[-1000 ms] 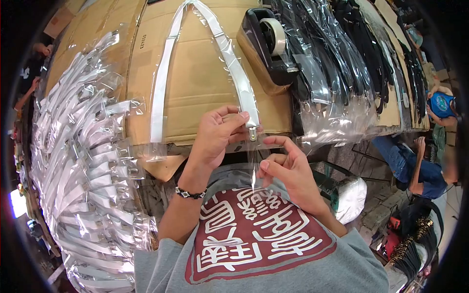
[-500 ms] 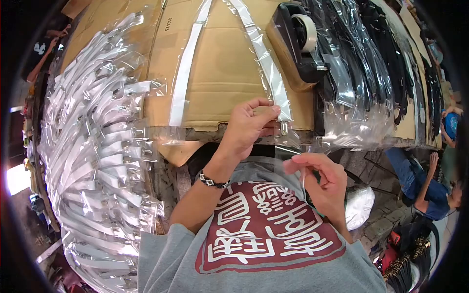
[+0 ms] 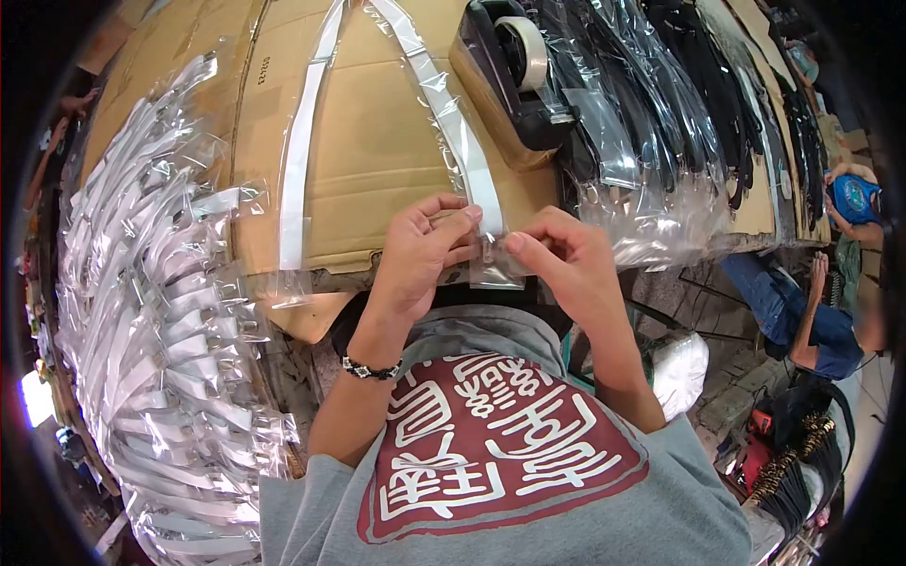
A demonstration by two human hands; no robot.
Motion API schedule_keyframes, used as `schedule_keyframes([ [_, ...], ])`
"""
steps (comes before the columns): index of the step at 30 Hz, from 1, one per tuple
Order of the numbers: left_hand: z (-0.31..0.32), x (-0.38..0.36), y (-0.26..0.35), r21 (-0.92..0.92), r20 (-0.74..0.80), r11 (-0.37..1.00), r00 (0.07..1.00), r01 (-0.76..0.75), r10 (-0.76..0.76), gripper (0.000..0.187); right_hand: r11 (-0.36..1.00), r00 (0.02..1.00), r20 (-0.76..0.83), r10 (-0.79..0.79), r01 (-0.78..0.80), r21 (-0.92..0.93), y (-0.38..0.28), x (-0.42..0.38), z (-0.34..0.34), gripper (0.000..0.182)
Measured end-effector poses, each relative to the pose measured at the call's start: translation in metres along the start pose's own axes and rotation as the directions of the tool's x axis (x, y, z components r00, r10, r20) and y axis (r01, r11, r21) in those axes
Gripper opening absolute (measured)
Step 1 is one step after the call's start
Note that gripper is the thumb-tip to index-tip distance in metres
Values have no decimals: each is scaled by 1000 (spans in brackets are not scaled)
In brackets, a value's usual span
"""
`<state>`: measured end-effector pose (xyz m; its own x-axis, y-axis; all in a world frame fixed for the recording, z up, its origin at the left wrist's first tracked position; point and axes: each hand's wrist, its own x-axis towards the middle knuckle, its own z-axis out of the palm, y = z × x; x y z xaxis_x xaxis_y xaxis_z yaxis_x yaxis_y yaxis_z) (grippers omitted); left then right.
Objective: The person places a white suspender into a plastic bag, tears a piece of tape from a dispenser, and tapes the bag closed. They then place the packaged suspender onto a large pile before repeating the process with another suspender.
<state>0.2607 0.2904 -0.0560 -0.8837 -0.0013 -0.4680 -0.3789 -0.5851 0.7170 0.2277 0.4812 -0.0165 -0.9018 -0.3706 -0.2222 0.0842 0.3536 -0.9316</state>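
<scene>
A white strap (image 3: 462,146) in a clear plastic sleeve runs down the cardboard toward me, a metal clip at its near end. My left hand (image 3: 425,253), a beaded bracelet on its wrist, pinches the sleeved strap just above that end. On the other side, my right hand (image 3: 574,262) has thumb and forefinger closed at the edge of the clear sleeve (image 3: 497,274), beside the clip. The sleeve's loose end hangs over the table's front edge. Further left lies the other sleeved white strip (image 3: 300,179), untouched.
Many sleeved white straps (image 3: 179,330) are heaped at the left. A tape dispenser (image 3: 514,113) stands right of the strap on the cardboard (image 3: 377,189). Beyond it lie sleeved black straps (image 3: 651,113). Other people sit at the right, one in a dark blue shirt (image 3: 838,344).
My right hand has risen from below the table edge to the strap's near end and closed there. My left hand keeps its pinch. The whole view has shifted, moving the table leftward.
</scene>
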Motion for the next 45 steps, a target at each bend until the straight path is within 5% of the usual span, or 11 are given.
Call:
schedule_keyframes([
  [12, -6, 0, 1, -27, 43, 999, 999, 25, -23, 27, 994, 998, 41, -40, 44, -99, -5, 29, 4, 23],
  [24, -11, -2, -1, 39, 35, 999, 999, -10, 9, 24, 987, 999, 36, 25, -30, 155, 14, 32, 15, 22],
  [45, -11, -10, -9, -49, -9, 997, 998, 63, -63, 28, 945, 970, 165, 180, -217, 246, 12, 43, 11, 19],
])
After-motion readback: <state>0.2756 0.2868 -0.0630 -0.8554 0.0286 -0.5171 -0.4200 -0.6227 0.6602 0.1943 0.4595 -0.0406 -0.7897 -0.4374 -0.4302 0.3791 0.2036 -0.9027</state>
